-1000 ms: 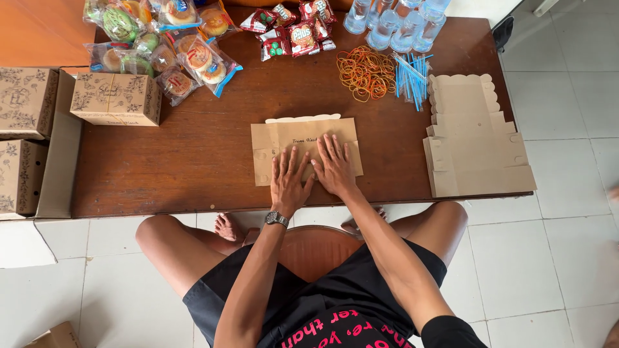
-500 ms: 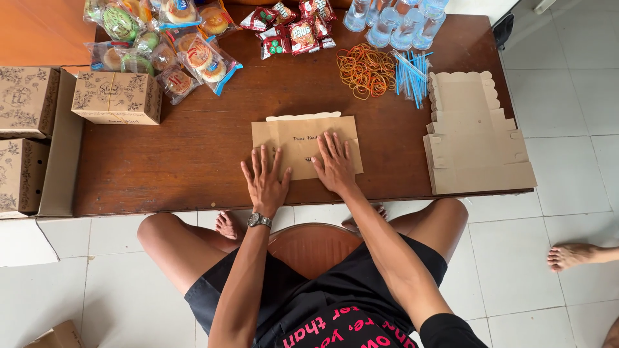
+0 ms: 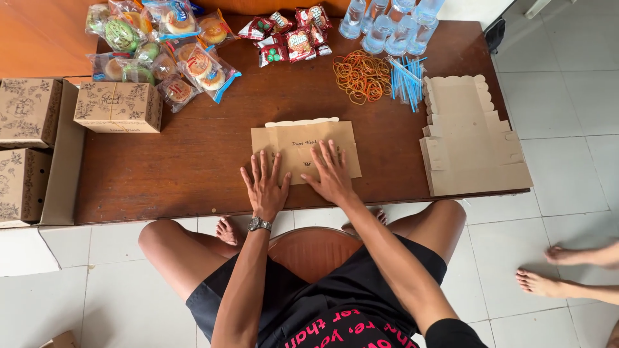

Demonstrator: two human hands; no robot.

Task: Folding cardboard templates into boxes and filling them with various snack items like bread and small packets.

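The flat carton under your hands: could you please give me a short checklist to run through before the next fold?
1. Carton lies flat on the table: ok.
2. Both palms press its near edge, left hand at the corner, right hand toward the middle: ok.
3. Scalloped flap shows free along the far edge: ok.
4. Table space around the carton is bare: ok.
5. Blank stack sits in reach to the right, though its near corner overhangs the table edge: not ok.
6. Creases under the hands are aligned: cannot tell, the hands cover them.
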